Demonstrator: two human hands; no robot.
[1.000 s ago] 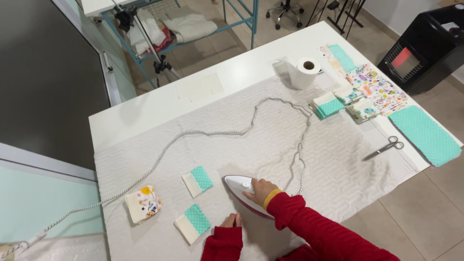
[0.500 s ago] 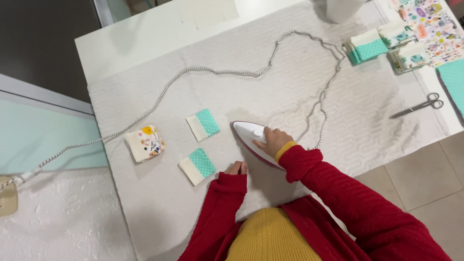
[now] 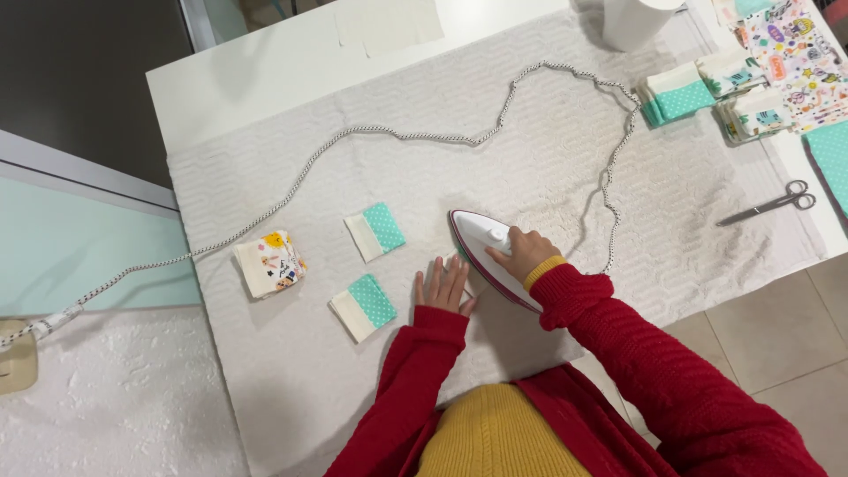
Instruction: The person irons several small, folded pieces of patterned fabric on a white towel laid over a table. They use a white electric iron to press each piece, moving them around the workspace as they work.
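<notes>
Head view: right hand (image 3: pixel 521 254) grips the iron (image 3: pixel 484 252) on the towel (image 3: pixel 548 159); left hand (image 3: pixel 444 286) lies open, flat beside it.

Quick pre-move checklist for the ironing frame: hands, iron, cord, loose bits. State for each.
1. Right hand grips the iron by its handle: ok.
2. Left hand lies flat on the towel, fingers close beside the iron's edge but apart from it: not ok, tight margin.
3. Piece under the iron lying flat: cannot tell, hidden by the soleplate.
4. Cord loops across the towel behind the iron, off the hands: ok.
5. Folded fabric pieces sit left of the iron, clear of it: ok.
6. Scissors lie at the far right, closed: ok.
</notes>
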